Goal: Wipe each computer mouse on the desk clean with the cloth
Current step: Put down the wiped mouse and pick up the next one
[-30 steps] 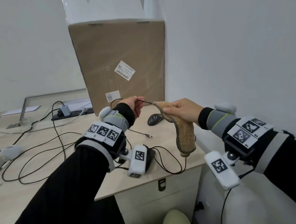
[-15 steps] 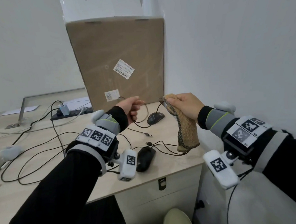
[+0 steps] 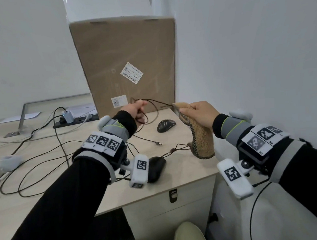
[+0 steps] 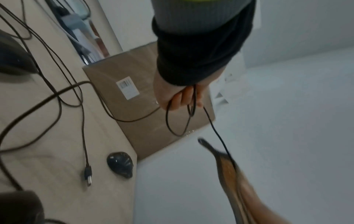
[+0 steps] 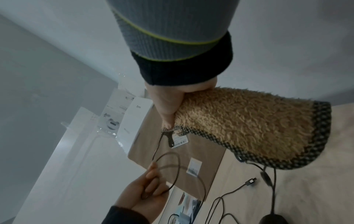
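Left hand (image 3: 137,110) coils a mouse cable (image 3: 150,111); right hand (image 3: 199,115) grips the cloth (image 3: 201,141) round it. Both mice (image 3: 166,125) lie below on the tabletop (image 3: 184,171), seemingly cables being wiped.

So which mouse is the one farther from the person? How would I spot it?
Start at the big cardboard box standing against the wall at the back of the desk. Just in front of its right corner lies the far mouse, on bare desk. Unlike the near mouse, partly hidden behind the left wrist, it lies fully in view and shows pale streaks on its back.
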Motion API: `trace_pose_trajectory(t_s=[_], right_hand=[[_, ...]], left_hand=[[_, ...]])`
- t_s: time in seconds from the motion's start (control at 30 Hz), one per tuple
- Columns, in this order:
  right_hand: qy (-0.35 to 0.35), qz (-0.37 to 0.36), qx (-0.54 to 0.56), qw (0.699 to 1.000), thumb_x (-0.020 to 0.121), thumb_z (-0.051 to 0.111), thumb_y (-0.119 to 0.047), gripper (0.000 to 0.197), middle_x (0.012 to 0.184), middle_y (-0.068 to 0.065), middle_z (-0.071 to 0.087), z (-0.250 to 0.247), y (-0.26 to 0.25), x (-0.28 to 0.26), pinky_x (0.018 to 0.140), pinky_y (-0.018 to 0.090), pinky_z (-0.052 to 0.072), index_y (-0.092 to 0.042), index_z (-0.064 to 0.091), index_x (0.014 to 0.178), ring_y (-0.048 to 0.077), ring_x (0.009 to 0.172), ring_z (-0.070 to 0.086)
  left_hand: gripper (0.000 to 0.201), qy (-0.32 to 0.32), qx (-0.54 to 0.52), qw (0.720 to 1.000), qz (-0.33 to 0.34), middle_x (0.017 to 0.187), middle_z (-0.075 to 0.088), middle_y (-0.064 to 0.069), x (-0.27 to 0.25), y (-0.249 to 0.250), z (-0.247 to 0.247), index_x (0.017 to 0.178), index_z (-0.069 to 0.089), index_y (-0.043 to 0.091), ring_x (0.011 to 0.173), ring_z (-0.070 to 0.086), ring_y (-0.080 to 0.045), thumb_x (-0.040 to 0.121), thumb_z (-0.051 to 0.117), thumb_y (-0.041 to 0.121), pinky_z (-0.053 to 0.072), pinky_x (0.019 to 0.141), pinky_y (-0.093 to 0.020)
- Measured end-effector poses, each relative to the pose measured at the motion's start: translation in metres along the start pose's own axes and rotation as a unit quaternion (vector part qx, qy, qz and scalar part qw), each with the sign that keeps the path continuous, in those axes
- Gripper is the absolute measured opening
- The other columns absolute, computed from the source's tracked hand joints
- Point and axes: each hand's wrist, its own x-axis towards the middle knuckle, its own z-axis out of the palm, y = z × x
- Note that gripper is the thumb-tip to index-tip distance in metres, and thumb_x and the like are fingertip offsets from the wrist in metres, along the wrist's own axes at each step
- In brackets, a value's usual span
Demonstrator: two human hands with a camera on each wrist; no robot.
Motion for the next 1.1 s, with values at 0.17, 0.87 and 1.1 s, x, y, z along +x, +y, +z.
trace_pose_trajectory(t_s=[0.17, 0.87, 1.1], right_hand=[[0.031, 0.029, 0.036, 0.998, 0.086, 0.059, -0.041, 0.044, 0.072, 0.008, 0.047, -0.01, 0.028, 0.003, 0.068, 0.029, 0.034, 0.0, 0.055, 0.071, 0.017, 0.067, 0.044], [-0.128, -0.074, 0.029, 0.989, 0.092, 0.055, -0.026, 0.037, 0.081, 0.024, 0.062, 0.029, -0.01, -0.011, 0.073, 0.029, 0.044, 0.01, 0.059, 0.099, 0.02, 0.072, 0.057], [-0.149, -0.026, 0.0, 0.989, 0.088, 0.061, -0.029, 0.033, 0.073, 0.008, 0.05, 0.023, 0.009, -0.014, 0.064, 0.027, 0.037, 0.003, 0.06, 0.082, 0.016, 0.068, 0.046]], left_hand=[[0.035, 0.155, -0.062, 0.986, -0.007, 0.05, 0.033, 0.008, 0.017, 0.012, -0.042, 0.073, 0.046, 0.016, 0.019, 0.023, -0.002, 0.102, 0.026, 0.016, 0.019, 0.034, -0.009], [0.024, -0.037, 0.034, 0.994, -0.1, 0.054, 0.052, 0.005, -0.019, -0.022, 0.029, 0.075, 0.055, 0.014, 0.028, 0.034, -0.002, 0.095, 0.052, 0.026, 0.016, 0.028, -0.01], [0.031, 0.052, -0.107, 0.99, -0.074, 0.059, 0.038, 0.002, -0.008, -0.001, 0.012, 0.068, 0.039, 0.01, 0.021, 0.027, -0.002, 0.099, 0.04, 0.011, 0.016, 0.025, -0.012]])
